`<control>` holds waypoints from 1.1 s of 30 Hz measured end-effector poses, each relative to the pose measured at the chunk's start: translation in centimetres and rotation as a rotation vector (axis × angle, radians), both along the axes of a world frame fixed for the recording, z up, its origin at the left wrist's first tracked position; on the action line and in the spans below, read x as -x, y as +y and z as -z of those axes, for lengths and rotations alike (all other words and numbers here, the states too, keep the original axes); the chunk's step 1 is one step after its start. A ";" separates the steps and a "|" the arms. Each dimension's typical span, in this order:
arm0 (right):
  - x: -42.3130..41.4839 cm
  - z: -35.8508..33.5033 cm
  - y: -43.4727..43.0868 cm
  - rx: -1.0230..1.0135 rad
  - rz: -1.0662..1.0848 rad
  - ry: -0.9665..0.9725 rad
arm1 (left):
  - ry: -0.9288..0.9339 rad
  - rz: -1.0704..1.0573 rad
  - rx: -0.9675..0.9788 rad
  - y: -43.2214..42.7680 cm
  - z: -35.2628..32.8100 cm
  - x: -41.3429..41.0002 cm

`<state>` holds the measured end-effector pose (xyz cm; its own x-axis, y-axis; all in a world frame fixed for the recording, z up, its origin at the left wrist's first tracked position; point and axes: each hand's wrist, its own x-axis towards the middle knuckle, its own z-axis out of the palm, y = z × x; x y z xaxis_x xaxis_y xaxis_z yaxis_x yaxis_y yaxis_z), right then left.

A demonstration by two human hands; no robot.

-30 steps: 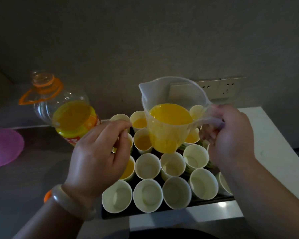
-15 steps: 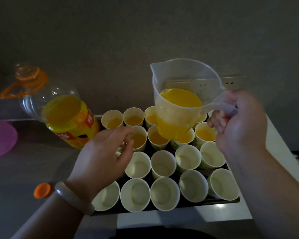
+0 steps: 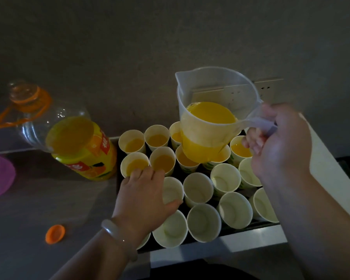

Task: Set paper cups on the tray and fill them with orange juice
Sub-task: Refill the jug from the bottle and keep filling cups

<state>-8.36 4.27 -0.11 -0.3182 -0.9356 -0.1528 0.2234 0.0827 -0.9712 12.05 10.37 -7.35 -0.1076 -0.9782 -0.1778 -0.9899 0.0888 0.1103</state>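
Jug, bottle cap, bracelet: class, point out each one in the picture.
Jug [image 3: 205, 144], head view, on its front wall.
Bottle cap [image 3: 55, 236], head view, on its middle.
Bracelet [image 3: 114, 235], head view, on its band.

Dark counter [image 3: 28, 209], tray [image 3: 259, 224], juice bottle [image 3: 83, 150], cap [image 3: 55, 234] (orange)
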 end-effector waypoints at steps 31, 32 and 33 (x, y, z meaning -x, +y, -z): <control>-2.1 -0.1 -0.2 0.007 -0.005 0.040 | 0.257 -0.050 0.152 0.1 -0.1 0.3; -2.0 -0.1 -0.3 0.007 -0.013 0.050 | 0.314 -0.044 0.169 0.1 -0.1 0.0; -1.8 -0.1 -0.4 0.006 -0.024 0.066 | 0.375 -0.041 0.186 0.2 -0.1 -0.3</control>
